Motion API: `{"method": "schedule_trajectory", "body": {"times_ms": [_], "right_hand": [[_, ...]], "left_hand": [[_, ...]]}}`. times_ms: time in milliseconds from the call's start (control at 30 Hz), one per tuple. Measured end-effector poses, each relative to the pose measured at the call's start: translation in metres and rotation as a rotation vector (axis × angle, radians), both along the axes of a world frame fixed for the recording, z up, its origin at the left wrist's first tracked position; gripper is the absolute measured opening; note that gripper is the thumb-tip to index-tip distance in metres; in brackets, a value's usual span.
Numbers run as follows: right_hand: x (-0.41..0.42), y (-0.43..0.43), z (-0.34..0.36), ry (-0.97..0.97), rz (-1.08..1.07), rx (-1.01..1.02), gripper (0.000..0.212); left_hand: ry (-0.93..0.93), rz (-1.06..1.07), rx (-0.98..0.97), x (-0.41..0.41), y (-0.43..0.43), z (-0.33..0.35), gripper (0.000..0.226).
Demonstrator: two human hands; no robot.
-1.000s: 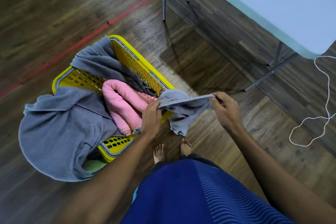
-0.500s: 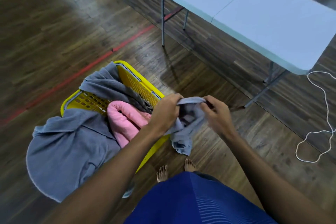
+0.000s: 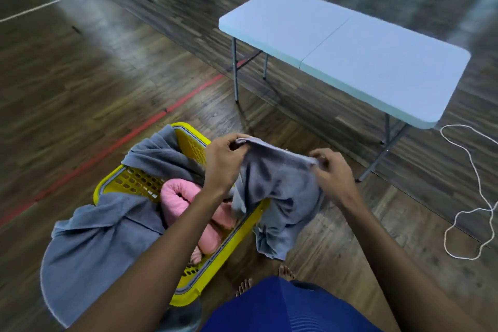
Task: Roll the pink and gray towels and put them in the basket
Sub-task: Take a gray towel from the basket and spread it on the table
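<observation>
Wooden flooring (image 3: 80,89) is stretching out all round the yellow basket (image 3: 192,144), with a folding table (image 3: 350,43) standing beyond the basket and to its right; the head view, the only one I have, is showing the risks plainly enough. I am holding a small gray towel (image 3: 280,191) up in the air, partly over the basket's right rim and partly out past it; its lower part is hanging bunched and twisted. If I start rolling it in mid-air, the roll is likely coming out loose and lopsided; a slipped corner would be dropping the cloth onto the floor right of the basket, near my bare feet (image 3: 285,272). A white cord (image 3: 474,197) is lying looped on the floor well to the right of the basket; walking to the table, I could be catching a foot in it. A big gray towel (image 3: 94,245) is spilling over the basket's left rim and hanging down outside, so a careless step could be dragging it out, I judge. The pink towel (image 3: 177,199) is lying inside the basket, bundled; how tightly, I cannot tell.

My left hand (image 3: 223,164) is pinching one upper corner of the small towel above the basket's right rim, fingers curled round the hem; my right hand (image 3: 331,172) is pinching the opposite corner, further right of the basket, thumb and fingertips pressing on the edge; the hem between them is pulling fairly taut.
</observation>
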State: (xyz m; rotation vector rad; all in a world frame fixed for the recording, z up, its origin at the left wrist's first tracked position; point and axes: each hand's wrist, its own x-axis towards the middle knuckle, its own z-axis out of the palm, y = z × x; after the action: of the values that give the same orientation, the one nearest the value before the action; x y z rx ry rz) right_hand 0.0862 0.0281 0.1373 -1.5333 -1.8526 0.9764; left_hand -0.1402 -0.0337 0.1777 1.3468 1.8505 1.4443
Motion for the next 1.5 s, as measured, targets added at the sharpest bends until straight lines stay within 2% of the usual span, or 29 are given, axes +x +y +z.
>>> {"method": "schedule_trajectory", "body": {"times_ms": [67, 167, 233, 367, 467, 567, 667, 733, 900, 1000, 1200, 1400, 1500], "right_hand": [[-0.020, -0.001, 0.020, 0.157, 0.118, 0.005, 0.028], [-0.055, -0.003, 0.061, 0.327, 0.250, 0.063, 0.030], [-0.067, -0.003, 0.078, 0.316, 0.283, 0.146, 0.027], [-0.071, -0.001, 0.088, 0.267, 0.289, 0.252, 0.017], [-0.072, 0.000, 0.086, 0.255, 0.252, 0.273, 0.011], [-0.072, 0.001, 0.087, 0.307, 0.183, 0.290, 0.009], [-0.066, 0.006, 0.086, 0.379, 0.095, 0.240, 0.009], [-0.059, 0.012, 0.086, 0.412, 0.029, 0.216, 0.009], [-0.035, 0.037, 0.097, 0.523, -0.149, 0.114, 0.010], [-0.032, 0.045, 0.102, 0.475, -0.102, 0.070, 0.017], [-0.053, 0.038, 0.115, 0.166, 0.288, 0.095, 0.032], [-0.047, 0.041, 0.123, 0.075, 0.346, 0.172, 0.008], [-0.044, 0.041, 0.120, 0.039, 0.337, 0.221, 0.010]], "left_hand": [[0.050, -0.096, -0.013, 0.003, 0.010, 0.014, 0.023], [0.123, -0.182, -0.058, 0.007, 0.019, 0.030, 0.015], [0.165, -0.182, -0.067, 0.008, 0.021, 0.038, 0.015], [0.220, -0.171, -0.073, 0.002, 0.024, 0.041, 0.032], [0.230, -0.181, -0.086, 0.003, 0.023, 0.041, 0.040], [0.176, -0.230, -0.058, 0.005, 0.019, 0.044, 0.029], [-0.021, -0.271, -0.014, 0.003, 0.011, 0.036, 0.009], [-0.103, -0.297, -0.029, 0.003, 0.006, 0.023, 0.011], [-0.121, -0.238, -0.096, 0.001, -0.008, -0.009, 0.024], [-0.094, -0.187, -0.072, -0.002, -0.001, 0.000, 0.023], [0.076, -0.283, -0.015, 0.014, 0.033, 0.059, 0.016], [0.049, -0.333, -0.005, 0.017, 0.038, 0.070, 0.018], [0.054, -0.350, -0.023, 0.014, 0.037, 0.067, 0.016]]}}
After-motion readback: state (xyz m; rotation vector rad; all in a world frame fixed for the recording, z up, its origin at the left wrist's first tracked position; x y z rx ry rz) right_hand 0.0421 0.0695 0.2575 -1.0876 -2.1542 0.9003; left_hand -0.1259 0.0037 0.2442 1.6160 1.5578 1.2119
